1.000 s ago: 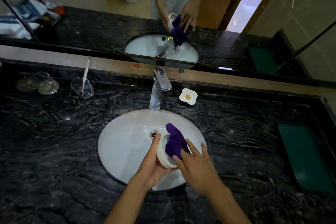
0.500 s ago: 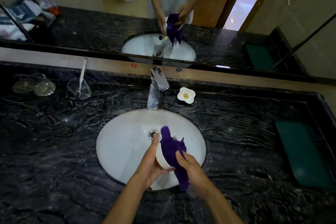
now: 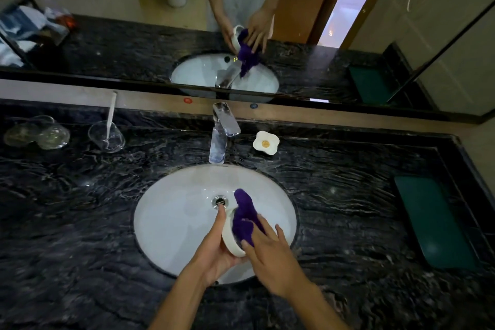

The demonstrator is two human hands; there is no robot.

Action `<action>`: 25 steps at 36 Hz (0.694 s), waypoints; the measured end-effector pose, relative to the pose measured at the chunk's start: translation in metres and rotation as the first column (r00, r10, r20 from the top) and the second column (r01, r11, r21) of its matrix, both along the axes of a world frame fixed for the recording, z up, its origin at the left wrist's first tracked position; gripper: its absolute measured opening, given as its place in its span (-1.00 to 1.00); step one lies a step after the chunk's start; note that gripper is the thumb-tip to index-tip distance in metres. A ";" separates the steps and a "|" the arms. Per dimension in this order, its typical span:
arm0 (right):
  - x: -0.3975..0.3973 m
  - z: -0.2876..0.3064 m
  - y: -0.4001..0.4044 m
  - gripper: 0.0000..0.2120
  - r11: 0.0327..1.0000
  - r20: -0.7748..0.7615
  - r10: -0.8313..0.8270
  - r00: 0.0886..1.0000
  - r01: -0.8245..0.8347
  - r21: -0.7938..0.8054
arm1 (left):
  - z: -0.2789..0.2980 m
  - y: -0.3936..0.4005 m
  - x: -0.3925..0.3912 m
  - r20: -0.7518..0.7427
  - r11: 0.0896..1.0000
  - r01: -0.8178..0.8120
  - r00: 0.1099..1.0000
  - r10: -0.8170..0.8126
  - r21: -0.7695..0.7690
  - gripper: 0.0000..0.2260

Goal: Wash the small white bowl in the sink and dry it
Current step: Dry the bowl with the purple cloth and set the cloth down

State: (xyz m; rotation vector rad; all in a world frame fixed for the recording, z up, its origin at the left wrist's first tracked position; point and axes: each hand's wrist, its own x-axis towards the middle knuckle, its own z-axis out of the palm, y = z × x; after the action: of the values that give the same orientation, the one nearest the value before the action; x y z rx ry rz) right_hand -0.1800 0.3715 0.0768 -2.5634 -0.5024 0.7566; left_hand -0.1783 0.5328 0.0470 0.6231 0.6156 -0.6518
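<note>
Above the white oval sink [image 3: 174,217], my left hand [image 3: 217,254] holds the small white bowl [image 3: 231,241] tilted on its side, with its opening facing right. A purple cloth [image 3: 242,220] is stuffed into the bowl, and its top end sticks up past the rim. My right hand [image 3: 270,260] presses the cloth into the bowl with spread fingers. Most of the bowl's inside is hidden by the cloth. No water runs from the chrome faucet [image 3: 221,134].
The sink sits in a dark marble counter [image 3: 80,222]. A flower-shaped white soap dish [image 3: 265,142] stands right of the faucet. At the back left are a glass with a toothbrush [image 3: 107,135] and glass lids [image 3: 37,135]. A green mat [image 3: 431,222] lies at right. A mirror [image 3: 134,35] runs behind.
My right hand has shifted from gripping the hanging cloth beside the bowl to pushing it inside with open fingers. The cloth's loose end no longer hangs below the bowl.
</note>
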 end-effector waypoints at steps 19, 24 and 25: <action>0.012 0.013 -0.009 -0.71 0.869 -0.456 -0.156 0.876 0.341 0.359 | -0.001 0.018 0.008 0.011 0.998 0.058 0.998 -0.058 0.034 -0.23; 0.024 0.025 -0.004 -0.64 0.993 -0.091 0.099 0.991 -0.092 0.076 | 0.003 0.017 0.010 0.001 1.000 0.014 1.000 -0.014 -0.004 -0.23; 0.024 0.027 -0.003 -0.62 0.991 -0.062 0.132 0.989 -0.132 0.005 | 0.005 0.017 0.009 0.003 1.000 0.003 1.000 -0.003 -0.016 -0.25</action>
State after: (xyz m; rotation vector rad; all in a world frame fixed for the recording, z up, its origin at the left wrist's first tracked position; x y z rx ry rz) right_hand -0.1565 0.3681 0.1034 -2.5164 -0.6565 0.8790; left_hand -0.1690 0.5493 0.0524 0.6098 0.6064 -0.6583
